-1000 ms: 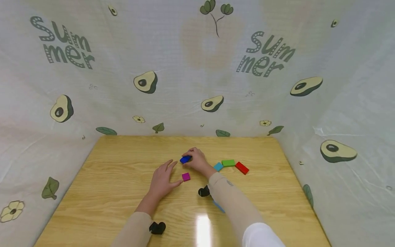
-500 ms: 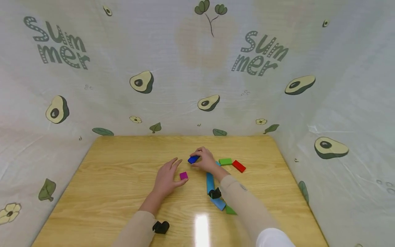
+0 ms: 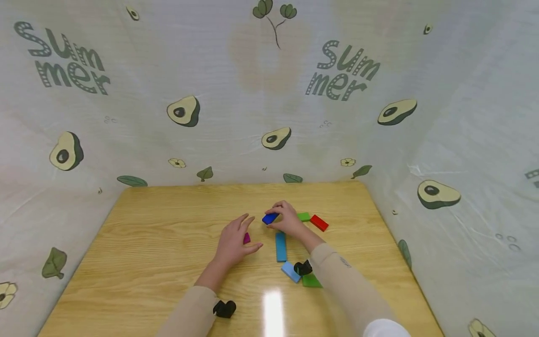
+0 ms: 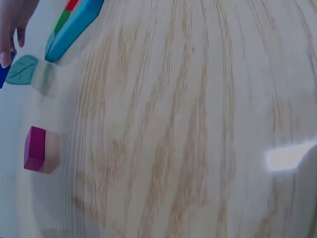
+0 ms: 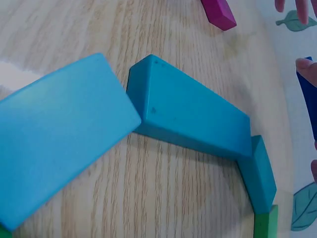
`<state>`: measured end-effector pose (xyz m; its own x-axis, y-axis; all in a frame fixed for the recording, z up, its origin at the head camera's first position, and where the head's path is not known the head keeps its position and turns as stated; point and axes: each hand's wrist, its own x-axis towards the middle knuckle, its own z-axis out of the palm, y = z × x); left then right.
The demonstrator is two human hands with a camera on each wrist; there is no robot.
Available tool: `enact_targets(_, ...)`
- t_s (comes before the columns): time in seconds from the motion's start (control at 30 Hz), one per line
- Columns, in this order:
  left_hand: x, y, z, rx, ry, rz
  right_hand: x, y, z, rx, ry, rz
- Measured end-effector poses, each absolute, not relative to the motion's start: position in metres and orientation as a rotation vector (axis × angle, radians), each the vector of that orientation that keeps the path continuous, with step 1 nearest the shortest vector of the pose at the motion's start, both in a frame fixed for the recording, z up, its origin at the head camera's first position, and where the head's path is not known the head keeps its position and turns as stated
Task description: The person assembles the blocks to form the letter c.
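Note:
My right hand (image 3: 286, 219) pinches a dark blue block (image 3: 270, 218) between thumb and fingers near the far middle of the table. The same blue block (image 5: 308, 96) shows at the right edge of the right wrist view. My left hand (image 3: 233, 241) is spread, fingers apart, around a small magenta block (image 3: 246, 238) it partly hides in the head view. In the left wrist view the magenta block (image 4: 35, 148) stands apart from any finger. A teal-blue block (image 5: 193, 106) lies just nearer than my right hand, meeting a smaller teal block (image 5: 257, 173).
The blocks form a curved row: a light blue block (image 3: 291, 271) and a green block (image 3: 311, 281) at the near end, a second green block (image 3: 303, 216) and a red block (image 3: 319, 223) at the far end. Printed cloth (image 3: 227, 159) walls the wooden table (image 3: 160, 224).
My right hand has moved right with the blue block, toward the row. My left hand has also shifted right, now partly covering the magenta block. The head view has turned slightly right.

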<state>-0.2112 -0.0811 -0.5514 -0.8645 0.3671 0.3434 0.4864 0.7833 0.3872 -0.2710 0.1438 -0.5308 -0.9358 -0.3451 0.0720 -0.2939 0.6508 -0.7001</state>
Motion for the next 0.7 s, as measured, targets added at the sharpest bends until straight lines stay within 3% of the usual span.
enact_targets(0.7,-0.204,-0.037,-0.553,-0.784,-2.73,-0.611,-0.229,0.2,-0.52,-0.474,2.842,-1.208)
